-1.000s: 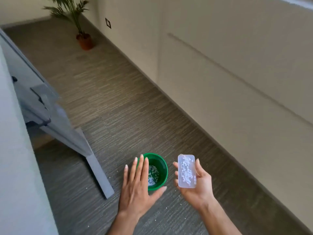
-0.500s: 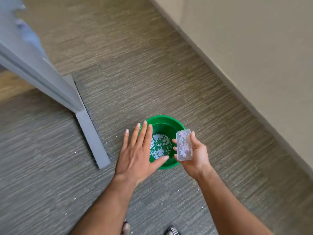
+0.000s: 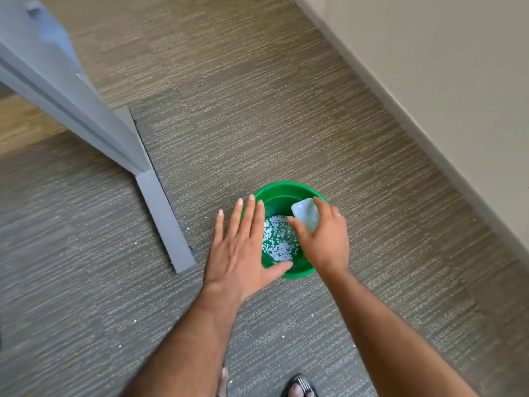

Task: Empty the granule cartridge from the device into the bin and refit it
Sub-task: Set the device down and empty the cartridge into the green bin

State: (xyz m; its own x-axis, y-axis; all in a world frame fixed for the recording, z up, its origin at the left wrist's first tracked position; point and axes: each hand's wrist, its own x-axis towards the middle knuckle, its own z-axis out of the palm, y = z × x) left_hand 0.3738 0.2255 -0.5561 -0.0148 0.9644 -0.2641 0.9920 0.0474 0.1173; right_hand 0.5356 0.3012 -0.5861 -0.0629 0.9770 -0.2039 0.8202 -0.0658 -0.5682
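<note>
A round green bin [image 3: 279,190] stands on the carpet, with white granules [image 3: 277,239] heaped in its bottom. My right hand [image 3: 325,239] grips a small translucent cartridge [image 3: 305,214] and holds it turned over above the bin's opening. My left hand [image 3: 240,247] hovers flat and spread over the bin's left rim, fingers apart, holding nothing. The device itself is not clearly in view.
A grey metal stand leg [image 3: 163,222] slants across the floor left of the bin, rising into a grey frame [image 3: 57,90]. A beige wall [image 3: 443,81] with a baseboard runs along the right. Stray granules dot the carpet. My feet [image 3: 299,388] show at the bottom edge.
My right hand has rolled the cartridge from face-up to face-down over the bin. The view has tilted down and closer to the bin. My left hand stays spread beside it.
</note>
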